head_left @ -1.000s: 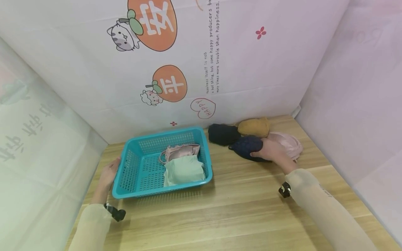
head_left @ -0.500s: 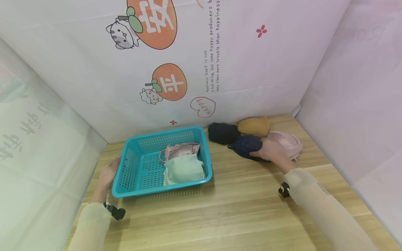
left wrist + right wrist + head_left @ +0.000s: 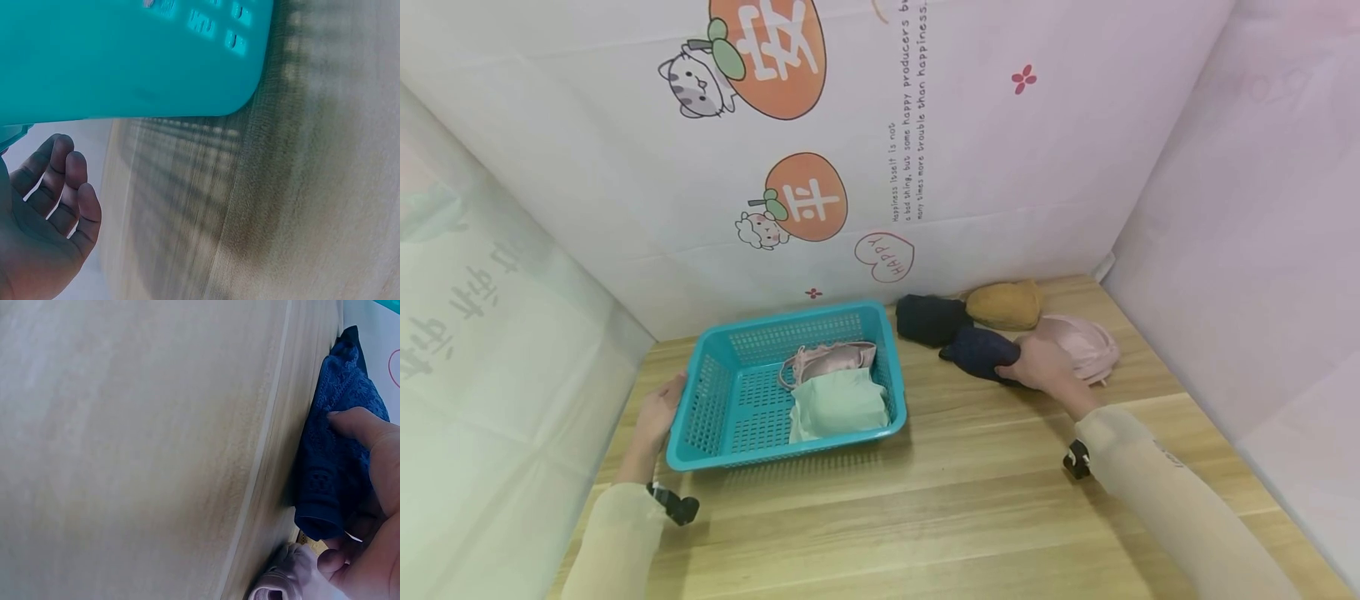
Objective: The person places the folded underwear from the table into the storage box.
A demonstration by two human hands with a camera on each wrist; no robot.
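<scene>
My right hand (image 3: 1042,365) grips a folded navy lace bra (image 3: 979,353) on the wooden table. In the right wrist view, the thumb lies over the navy bra (image 3: 334,456) and the fingers are partly hidden beneath it. Beside that hand lies a pale pink bra (image 3: 1086,346). My left hand (image 3: 658,412) is at the left side of a turquoise plastic basket (image 3: 786,457). In the left wrist view, the left hand's (image 3: 53,212) fingers are loosely bent below the rim, and its thumb is hidden. Inside the basket are a pink bra (image 3: 838,358) and a folded mint-green garment (image 3: 842,404).
Behind the navy bra, a black folded garment (image 3: 932,320) and a mustard-yellow one (image 3: 1004,305) lie near the back wall. Printed white cloth (image 3: 970,167) encloses the table (image 3: 880,525) at the back and both sides.
The navy bra has shifted slightly left and toward me with my right hand, away from the pink one. My left hand and the basket stay where they were.
</scene>
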